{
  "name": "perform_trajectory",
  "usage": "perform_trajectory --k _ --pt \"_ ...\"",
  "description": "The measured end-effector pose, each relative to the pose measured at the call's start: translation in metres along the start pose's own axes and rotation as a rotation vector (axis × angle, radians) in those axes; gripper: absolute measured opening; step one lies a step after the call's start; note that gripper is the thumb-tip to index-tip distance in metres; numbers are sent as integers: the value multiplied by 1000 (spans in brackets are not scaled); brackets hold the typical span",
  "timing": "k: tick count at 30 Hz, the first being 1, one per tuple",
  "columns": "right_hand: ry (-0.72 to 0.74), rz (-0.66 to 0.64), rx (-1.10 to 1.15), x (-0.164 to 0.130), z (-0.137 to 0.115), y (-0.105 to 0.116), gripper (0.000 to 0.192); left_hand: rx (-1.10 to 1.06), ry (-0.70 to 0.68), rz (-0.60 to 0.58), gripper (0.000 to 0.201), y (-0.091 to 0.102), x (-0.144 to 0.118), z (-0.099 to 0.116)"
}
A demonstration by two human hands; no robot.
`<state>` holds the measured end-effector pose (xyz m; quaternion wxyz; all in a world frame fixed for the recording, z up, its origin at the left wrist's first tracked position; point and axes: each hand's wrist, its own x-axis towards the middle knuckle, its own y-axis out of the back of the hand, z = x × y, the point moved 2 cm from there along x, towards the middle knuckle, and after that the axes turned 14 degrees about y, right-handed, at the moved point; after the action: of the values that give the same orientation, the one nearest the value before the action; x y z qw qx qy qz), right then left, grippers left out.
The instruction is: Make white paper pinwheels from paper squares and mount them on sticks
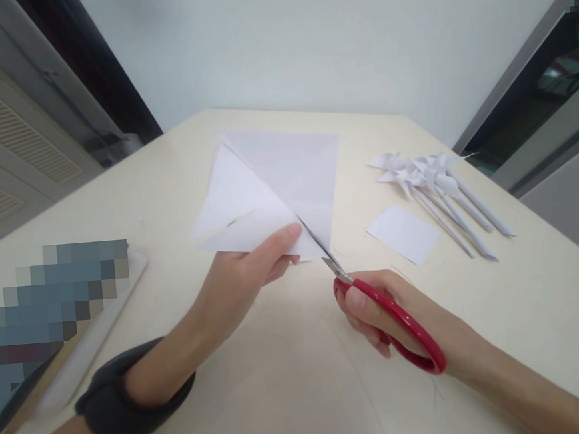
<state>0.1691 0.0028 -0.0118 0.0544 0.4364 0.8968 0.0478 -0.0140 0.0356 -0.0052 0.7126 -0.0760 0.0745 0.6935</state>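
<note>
A white sheet of paper (296, 169) with diagonal crease lines is held above the table. My left hand (253, 266) pinches its near edge, thumb on top and fingers underneath. A short slit shows in the paper's left part. My right hand (371, 304) grips a pair of scissors (402, 318) with red handles. The blades meet the near right corner of the sheet, one lying over the paper along the diagonal crease. How far the paper is cut there I cannot tell.
Several white paper pinwheels (426, 173) on rolled paper sticks lie at the right. A small white paper square (404, 235) rests nearer me. A blurred-out flat object (52, 322) is at the left. The pale table (293, 390) meets the wall behind.
</note>
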Motion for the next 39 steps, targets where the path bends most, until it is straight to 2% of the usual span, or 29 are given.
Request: perform_trajectory --k 4,10,16,23,27,33,39 --pt "43 0 -42 -2 -1 1 45 107 -35 -53 29 -4 -1 -1" --pt "33 -16 -30 -2 5 2 41 256 3 -35 30 -6 -2 -7" --pt "60 -3 -4 -1 3 3 40 253 5 -150 28 -7 -4 -5" --pt "49 -10 56 0 10 2 42 335 34 -100 35 -9 -7 -2" --pt "44 -11 115 1 12 3 43 308 97 -122 37 -10 -7 1" --pt "12 -7 118 -2 9 3 43 247 206 -223 41 -8 -4 1" --pt "54 -2 35 1 3 2 38 368 321 -306 38 -17 -6 2"
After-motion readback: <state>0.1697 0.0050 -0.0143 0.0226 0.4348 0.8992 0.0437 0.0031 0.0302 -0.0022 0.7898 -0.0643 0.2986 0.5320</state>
